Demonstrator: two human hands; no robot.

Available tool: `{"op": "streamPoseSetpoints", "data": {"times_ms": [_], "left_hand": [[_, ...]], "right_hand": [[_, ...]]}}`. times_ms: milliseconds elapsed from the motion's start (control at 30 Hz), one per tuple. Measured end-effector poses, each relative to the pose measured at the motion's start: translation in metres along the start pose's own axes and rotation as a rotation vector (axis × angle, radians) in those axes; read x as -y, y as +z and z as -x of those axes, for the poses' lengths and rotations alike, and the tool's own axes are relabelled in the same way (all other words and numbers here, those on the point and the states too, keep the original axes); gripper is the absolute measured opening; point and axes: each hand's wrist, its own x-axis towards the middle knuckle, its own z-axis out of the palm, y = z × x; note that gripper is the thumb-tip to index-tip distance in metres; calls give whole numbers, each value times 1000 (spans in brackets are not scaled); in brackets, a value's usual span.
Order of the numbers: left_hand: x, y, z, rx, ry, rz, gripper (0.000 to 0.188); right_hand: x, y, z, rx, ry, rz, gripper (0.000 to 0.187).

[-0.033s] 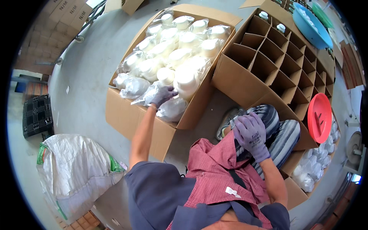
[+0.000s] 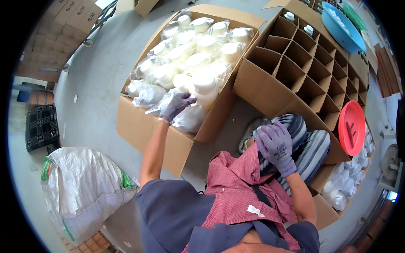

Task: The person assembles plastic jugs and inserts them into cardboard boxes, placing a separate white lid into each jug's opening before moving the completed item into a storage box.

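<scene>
My left hand [image 2: 178, 106], in a purple-grey glove, reaches into the near side of a cardboard carton [image 2: 156, 134]. Its fingers stretch to the right, apart, against the bagged white containers. A large white container [image 2: 205, 82] stands just beyond the fingertips. Beside the wrist lies a clear-bagged container [image 2: 190, 119]; I see nothing lifted. My right hand [image 2: 276, 145], gloved in the same colour, rests open over my raised knee in striped trousers, fingers draped over it and holding nothing visible.
To the right stands a divided carton [image 2: 278, 90] with two white-capped bottles [image 2: 309, 30] at its far side. A red plastic basin [image 2: 352, 128] leans at its near right corner. A blue basin [image 2: 344, 29] is behind. A white woven sack [image 2: 84, 185] lies left, near a black crate [image 2: 41, 127].
My left hand has shifted very slightly left over the bagged containers. My right hand stays on the knee.
</scene>
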Motion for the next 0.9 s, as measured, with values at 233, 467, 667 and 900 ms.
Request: {"op": "streamPoseSetpoints", "data": {"times_ms": [233,467,667,900], "left_hand": [[-172,86,155,-432,1105,-607,22],[-204,220,130,-210,1290,-380,19],[-156,262,182,328,644,439,33],[-139,254,192,472,763,-143,24]], "right_hand": [[55,-79,-16,-155,752,-1619,104],[-10,-128,107,-590,82,341,80],[-73,-187,147,-900,548,-291,75],[-190,-180,164,-449,702,605,63]]}}
